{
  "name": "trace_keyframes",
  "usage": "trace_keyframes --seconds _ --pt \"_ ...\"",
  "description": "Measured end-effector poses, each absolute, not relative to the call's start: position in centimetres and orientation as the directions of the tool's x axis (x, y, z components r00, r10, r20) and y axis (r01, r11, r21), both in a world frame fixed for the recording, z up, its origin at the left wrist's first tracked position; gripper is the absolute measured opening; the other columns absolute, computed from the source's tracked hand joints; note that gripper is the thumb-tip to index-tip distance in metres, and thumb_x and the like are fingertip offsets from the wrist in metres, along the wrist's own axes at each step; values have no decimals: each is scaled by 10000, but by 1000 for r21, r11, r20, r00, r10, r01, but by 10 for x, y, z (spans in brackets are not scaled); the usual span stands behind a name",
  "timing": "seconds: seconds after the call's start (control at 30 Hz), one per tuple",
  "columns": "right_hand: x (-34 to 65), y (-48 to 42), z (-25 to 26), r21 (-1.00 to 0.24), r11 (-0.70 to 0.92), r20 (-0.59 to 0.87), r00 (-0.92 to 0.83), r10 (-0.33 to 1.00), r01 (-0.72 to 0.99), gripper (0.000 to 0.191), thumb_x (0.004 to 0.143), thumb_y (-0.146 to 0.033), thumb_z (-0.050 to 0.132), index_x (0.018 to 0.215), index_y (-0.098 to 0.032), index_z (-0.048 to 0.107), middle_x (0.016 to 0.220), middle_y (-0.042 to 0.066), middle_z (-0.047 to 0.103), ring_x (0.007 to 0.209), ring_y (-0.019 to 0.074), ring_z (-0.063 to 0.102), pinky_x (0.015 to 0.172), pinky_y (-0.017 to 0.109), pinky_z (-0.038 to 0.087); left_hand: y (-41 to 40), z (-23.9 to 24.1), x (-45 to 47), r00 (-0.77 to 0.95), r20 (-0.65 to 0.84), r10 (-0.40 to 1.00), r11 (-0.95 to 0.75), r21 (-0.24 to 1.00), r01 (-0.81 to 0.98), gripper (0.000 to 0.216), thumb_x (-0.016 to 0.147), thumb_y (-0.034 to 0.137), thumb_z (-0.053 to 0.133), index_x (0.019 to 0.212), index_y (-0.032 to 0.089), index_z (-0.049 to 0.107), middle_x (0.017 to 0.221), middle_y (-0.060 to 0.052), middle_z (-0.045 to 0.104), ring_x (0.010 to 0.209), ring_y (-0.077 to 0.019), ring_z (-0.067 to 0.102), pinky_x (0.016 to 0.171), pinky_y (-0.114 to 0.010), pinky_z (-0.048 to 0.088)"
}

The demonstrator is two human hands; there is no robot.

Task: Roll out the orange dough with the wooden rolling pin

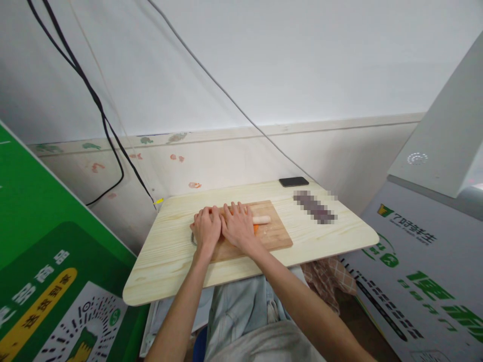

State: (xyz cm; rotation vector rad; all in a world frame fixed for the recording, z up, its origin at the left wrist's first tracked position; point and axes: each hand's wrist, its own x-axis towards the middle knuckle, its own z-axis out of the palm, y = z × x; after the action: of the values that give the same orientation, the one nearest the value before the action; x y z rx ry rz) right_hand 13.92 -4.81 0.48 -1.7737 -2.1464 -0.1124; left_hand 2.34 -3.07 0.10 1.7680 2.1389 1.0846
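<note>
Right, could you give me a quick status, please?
Left hand and right hand palm-down, side by side on cutting board. Pale stick pokes out from under right hand. Phone lies beyond board, apart.

Soft, even light fills the scene, brightest on the far wall [302, 60], with only faint shadows on the pale surface [169, 261]; wide-angle stretch bends lines near the edges, and a pixelated patch [315, 207] sits far right.

On table [169, 261], cutting board [277, 236] bearing food piece [261, 219] — phone [294, 181] behind, at far edge
</note>
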Motion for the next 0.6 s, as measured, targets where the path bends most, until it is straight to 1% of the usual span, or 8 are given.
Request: trace_keyframes --seconds 0.1,0.2,0.3,0.43,0.5,0.53,0.6 --pt "136 -64 0 -140 217 354 -155 922 966 601 1161 -414 261 1594 -139 573 1710 204 493 1517 385 456 1281 574 243 -31 1 23 -300 313 901 47 617 786 395 1120 409 378 1051 253 734 1246 -131 804 1242 -345 683 1103 -523 490" --pt "136 -55 3 -137 208 343 -150 927 969 596 1169 -418 250 1572 -146 594 1664 204 545 1491 386 483 1248 555 298 -31 1 23 -296 315 902 43 616 787 390 1120 406 384 1054 256 738 1234 -127 806 1237 -338 690 1095 -510 494" --pt "139 -26 13 -164 189 273 -139 952 968 595 1173 -465 252 1553 -183 612 1574 191 626 1462 376 520 1192 533 370 -30 0 23 -283 318 905 29 617 786 374 1120 406 395 1045 256 730 1238 -122 804 1246 -328 690 1093 -493 496" --pt "145 10 28 -238 134 112 -109 988 962 625 1151 -584 294 1481 -198 658 1469 195 689 1376 375 592 1134 542 429 -28 -2 23 -275 319 907 26 609 792 354 1122 400 407 1058 242 717 1271 -127 790 1275 -337 676 1105 -515 488" --pt "146 17 30 -261 123 65 -110 992 958 638 1144 -613 302 1470 -198 661 1458 196 695 1356 371 608 1125 539 436 -28 -2 24 -275 317 908 26 610 792 351 1124 395 407 1073 237 716 1289 -128 784 1281 -342 671 1106 -528 485" --pt "146 16 30 -262 126 70 -111 991 957 646 1143 -619 301 1480 -196 655 1465 199 692 1364 370 604 1136 543 426 -29 -2 24 -277 317 907 28 612 790 351 1125 397 407 1074 237 716 1288 -128 784 1282 -342 670 1105 -528 486" --pt "145 7 25 -244 150 130 -121 984 958 654 1149 -608 293 1527 -190 627 1510 205 667 1413 373 566 1179 556 383 -29 -1 24 -284 315 905 32 617 786 348 1124 402 415 1068 242 720 1271 -124 788 1282 -341 670 1101 -520 490"
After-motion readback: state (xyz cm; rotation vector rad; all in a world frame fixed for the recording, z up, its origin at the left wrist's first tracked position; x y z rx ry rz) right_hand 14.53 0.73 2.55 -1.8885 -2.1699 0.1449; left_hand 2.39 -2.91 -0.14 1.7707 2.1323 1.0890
